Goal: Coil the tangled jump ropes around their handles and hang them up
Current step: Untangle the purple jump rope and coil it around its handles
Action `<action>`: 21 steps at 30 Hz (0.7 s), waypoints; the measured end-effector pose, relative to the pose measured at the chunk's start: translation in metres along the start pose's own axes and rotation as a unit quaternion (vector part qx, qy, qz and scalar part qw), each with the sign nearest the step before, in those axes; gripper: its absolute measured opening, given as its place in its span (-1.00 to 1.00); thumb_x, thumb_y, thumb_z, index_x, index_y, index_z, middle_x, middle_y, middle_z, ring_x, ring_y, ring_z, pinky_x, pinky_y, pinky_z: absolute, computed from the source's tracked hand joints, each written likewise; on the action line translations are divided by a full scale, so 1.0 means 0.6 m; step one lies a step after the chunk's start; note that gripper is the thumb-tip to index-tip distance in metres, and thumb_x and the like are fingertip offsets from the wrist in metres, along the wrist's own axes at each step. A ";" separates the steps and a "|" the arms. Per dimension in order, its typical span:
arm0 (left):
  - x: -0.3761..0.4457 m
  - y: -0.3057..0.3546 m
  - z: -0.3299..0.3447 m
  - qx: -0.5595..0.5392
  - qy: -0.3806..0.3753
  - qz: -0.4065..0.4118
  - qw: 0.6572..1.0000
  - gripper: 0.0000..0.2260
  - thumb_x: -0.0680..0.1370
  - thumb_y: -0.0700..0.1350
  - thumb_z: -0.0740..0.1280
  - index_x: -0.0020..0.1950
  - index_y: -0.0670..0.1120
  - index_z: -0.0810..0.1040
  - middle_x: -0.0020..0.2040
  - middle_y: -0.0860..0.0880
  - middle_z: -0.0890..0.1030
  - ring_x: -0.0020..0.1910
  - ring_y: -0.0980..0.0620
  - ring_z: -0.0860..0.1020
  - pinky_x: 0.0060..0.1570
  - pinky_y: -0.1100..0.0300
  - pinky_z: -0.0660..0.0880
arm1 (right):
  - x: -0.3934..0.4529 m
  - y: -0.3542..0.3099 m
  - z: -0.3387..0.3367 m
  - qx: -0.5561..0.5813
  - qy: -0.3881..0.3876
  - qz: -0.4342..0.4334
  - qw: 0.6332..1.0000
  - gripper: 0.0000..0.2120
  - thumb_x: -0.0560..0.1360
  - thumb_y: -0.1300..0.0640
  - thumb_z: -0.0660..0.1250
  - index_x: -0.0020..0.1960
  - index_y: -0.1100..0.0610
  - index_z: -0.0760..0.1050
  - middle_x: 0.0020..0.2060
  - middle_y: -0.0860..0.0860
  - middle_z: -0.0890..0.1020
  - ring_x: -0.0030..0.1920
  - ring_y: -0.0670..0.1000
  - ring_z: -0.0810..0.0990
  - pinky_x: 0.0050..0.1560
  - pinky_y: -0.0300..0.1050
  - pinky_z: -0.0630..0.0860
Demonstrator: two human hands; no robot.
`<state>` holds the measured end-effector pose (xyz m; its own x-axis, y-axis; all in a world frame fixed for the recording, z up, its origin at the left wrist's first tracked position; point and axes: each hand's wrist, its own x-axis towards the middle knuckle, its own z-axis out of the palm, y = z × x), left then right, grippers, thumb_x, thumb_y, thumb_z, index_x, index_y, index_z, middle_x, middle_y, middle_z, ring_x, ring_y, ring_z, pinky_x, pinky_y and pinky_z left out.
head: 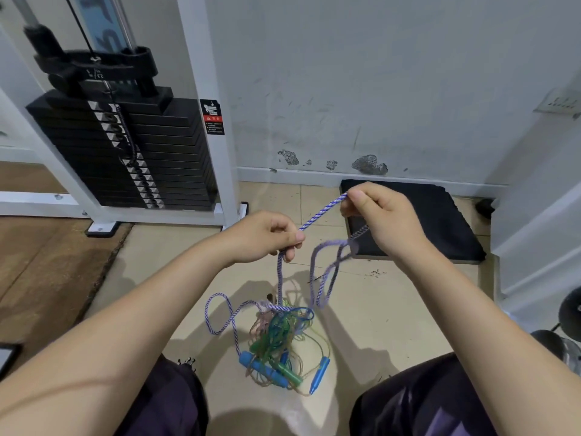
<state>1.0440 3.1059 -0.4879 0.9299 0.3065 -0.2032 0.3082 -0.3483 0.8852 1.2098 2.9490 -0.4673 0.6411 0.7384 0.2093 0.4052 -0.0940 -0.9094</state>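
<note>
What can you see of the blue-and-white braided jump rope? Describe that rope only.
The blue-and-white braided rope looks like woven cord with a spiral stripe. The left hand and right hand each pinch it, a taut stretch running between them. Below the right hand hang blurred loops. From the left hand it drops to the tangled pile on the floor tiles, then curls out left and runs to a blue handle.

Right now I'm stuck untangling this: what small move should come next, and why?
Probably keep drawing the blue-and-white braided rope upward, hand over hand. The left hand and right hand both pinch it, but its lower end still runs into the tangled pile on the floor.
</note>
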 end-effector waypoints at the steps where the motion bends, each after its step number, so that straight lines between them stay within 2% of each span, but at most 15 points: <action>1: -0.001 -0.002 0.000 0.003 -0.016 -0.002 1.000 -0.80 0.64 -0.09 0.28 -0.13 -0.13 0.57 -0.28 -0.01 0.65 -0.26 0.10 0.53 -0.09 0.21 0.45 | 0.002 0.001 -0.002 0.019 0.021 0.007 1.000 -0.77 0.61 0.20 0.26 -0.18 0.14 0.60 -0.24 0.06 0.67 -0.18 -0.01 0.63 0.04 -0.06 0.56; 3: -0.001 -0.005 0.000 -0.008 -0.016 0.003 1.000 -0.78 0.66 -0.11 0.24 -0.14 -0.14 0.54 -0.35 -0.02 0.59 -0.31 0.01 0.53 -0.08 0.14 0.48 | 0.004 -0.002 -0.007 0.038 0.014 0.025 0.999 -0.78 0.61 0.20 0.25 -0.16 0.15 0.60 -0.24 0.06 0.67 -0.21 0.02 0.63 0.02 0.00 0.57; 5: -0.002 -0.003 0.000 -0.040 0.025 0.016 0.999 -0.78 0.66 -0.10 0.24 -0.13 -0.13 0.55 -0.42 0.04 0.46 -0.41 -0.01 0.44 -0.20 0.13 0.50 | -0.001 -0.011 -0.007 0.036 -0.050 0.055 0.997 -0.83 0.61 0.17 0.27 -0.08 0.17 0.61 -0.27 0.07 0.65 -0.29 0.02 0.60 -0.13 -0.03 0.54; 7: -0.005 0.007 0.004 -0.050 0.055 0.041 0.996 -0.80 0.65 -0.06 0.27 -0.12 -0.08 0.59 -0.43 0.07 0.38 -0.43 0.00 0.34 -0.31 0.16 0.47 | -0.011 -0.019 0.001 0.015 -0.119 0.087 0.989 -0.85 0.57 0.07 0.34 -0.01 0.14 0.61 -0.31 0.03 0.63 -0.35 -0.01 0.56 -0.24 -0.11 0.43; 10: -0.012 0.017 0.017 -0.011 0.032 0.087 0.996 -0.84 0.62 -0.06 0.31 -0.10 -0.04 0.64 -0.39 -0.01 0.36 -0.44 0.05 0.33 -0.40 0.23 0.34 | -0.025 -0.029 0.025 0.001 -0.218 0.089 0.972 -0.80 0.49 -0.01 0.43 -0.04 0.13 0.58 -0.40 0.01 0.54 -0.39 0.01 0.41 -0.37 -0.24 0.34; 12: -0.014 0.012 0.021 -0.001 0.014 0.082 0.997 -0.86 0.61 -0.10 0.32 -0.08 -0.08 0.64 -0.45 0.10 0.39 -0.45 0.14 0.37 -0.36 0.23 0.41 | -0.024 -0.032 0.033 -0.066 -0.246 0.077 0.964 -0.78 0.45 -0.02 0.47 -0.13 0.12 0.55 -0.50 -0.11 0.43 -0.45 -0.06 0.30 -0.44 -0.27 0.21; 13: -0.015 0.008 0.019 -0.001 0.005 0.072 0.997 -0.87 0.61 -0.11 0.33 -0.07 -0.11 0.64 -0.45 0.13 0.44 -0.43 0.14 0.42 -0.30 0.21 0.46 | -0.020 -0.034 0.033 -0.112 -0.243 0.072 0.961 -0.77 0.44 -0.03 0.48 -0.17 0.11 0.54 -0.54 -0.15 0.39 -0.49 -0.12 0.27 -0.46 -0.29 0.18; 15: -0.015 0.000 0.011 -0.014 -0.029 0.046 0.998 -0.89 0.61 -0.15 0.32 -0.05 -0.13 0.63 -0.34 0.05 0.58 -0.30 0.08 0.55 -0.11 0.12 0.53 | -0.014 -0.037 0.025 -0.149 -0.215 0.061 0.963 -0.77 0.44 -0.01 0.49 -0.21 0.13 0.56 -0.59 -0.16 0.36 -0.53 -0.16 0.26 -0.46 -0.29 0.18; 17: -0.017 -0.009 0.002 -0.002 -0.082 0.010 0.997 -0.87 0.64 -0.15 0.28 -0.05 -0.12 0.60 -0.19 -0.02 0.67 -0.16 0.09 0.60 0.05 0.10 0.51 | -0.010 -0.033 0.013 -0.108 -0.142 0.055 0.982 -0.78 0.47 0.02 0.45 -0.22 0.14 0.55 -0.60 -0.15 0.33 -0.54 -0.16 0.24 -0.46 -0.27 0.20; 19: -0.020 -0.016 -0.003 0.025 -0.146 -0.027 0.989 -0.80 0.68 -0.09 0.20 -0.05 -0.11 0.57 -0.09 -0.05 0.69 -0.12 0.13 0.58 0.06 0.14 0.46 | -0.008 -0.028 0.003 -0.031 -0.065 0.064 0.995 -0.81 0.53 0.04 0.39 -0.23 0.08 0.53 -0.56 -0.14 0.33 -0.50 -0.08 0.25 -0.40 -0.18 0.24; 21: -0.023 -0.019 -0.007 0.004 -0.172 -0.041 0.984 -0.73 0.70 -0.06 0.14 -0.10 -0.09 0.55 -0.14 -0.09 0.67 -0.15 0.08 0.59 0.06 0.12 0.47 | -0.009 -0.028 -0.002 0.018 -0.045 0.070 0.996 -0.79 0.58 0.06 0.33 -0.22 0.07 0.49 -0.53 -0.07 0.36 -0.48 0.00 0.26 -0.38 -0.08 0.25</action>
<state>1.0268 3.1096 -0.4935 0.9141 0.0158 -0.4051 0.3857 -0.3415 0.8571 1.2001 2.9458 -0.4530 0.6289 0.7760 0.0474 0.2911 -0.1785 -0.9399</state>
